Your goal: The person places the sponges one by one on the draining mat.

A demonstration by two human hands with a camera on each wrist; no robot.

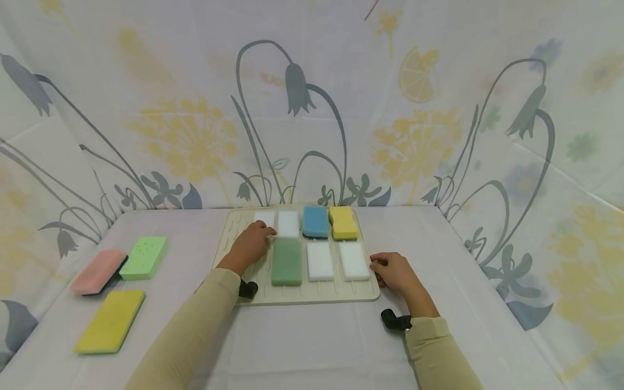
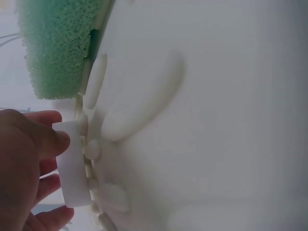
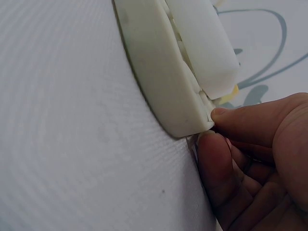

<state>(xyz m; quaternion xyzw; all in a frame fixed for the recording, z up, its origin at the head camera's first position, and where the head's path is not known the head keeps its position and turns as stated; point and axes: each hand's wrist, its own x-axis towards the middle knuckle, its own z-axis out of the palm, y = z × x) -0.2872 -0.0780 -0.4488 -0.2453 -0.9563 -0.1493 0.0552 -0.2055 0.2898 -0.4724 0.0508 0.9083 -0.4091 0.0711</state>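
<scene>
A cream ridged drainer tray (image 1: pixel 312 295) lies on the table with sponges in two rows. My left hand (image 1: pixel 251 244) holds a white sponge (image 2: pixel 73 166) at the tray's back left, thumb on one side and fingers on the other. Beside that sponge stands another white sponge (image 1: pixel 288 223), then a blue sponge (image 1: pixel 315 221) and a yellow one (image 1: pixel 343 222). The front row has a green sponge (image 1: pixel 286 264) and two white sponges (image 1: pixel 337 261). My right hand (image 1: pixel 394 271) pinches the tray's right edge between thumb and finger.
Left of the tray, on the white-covered table, lie a pink sponge (image 1: pixel 99 271) with a dark underside, a light green sponge (image 1: pixel 143 257) and a flat yellow sponge (image 1: pixel 109 322). A flower-printed cloth (image 1: pixel 312 119) hangs behind and along both sides.
</scene>
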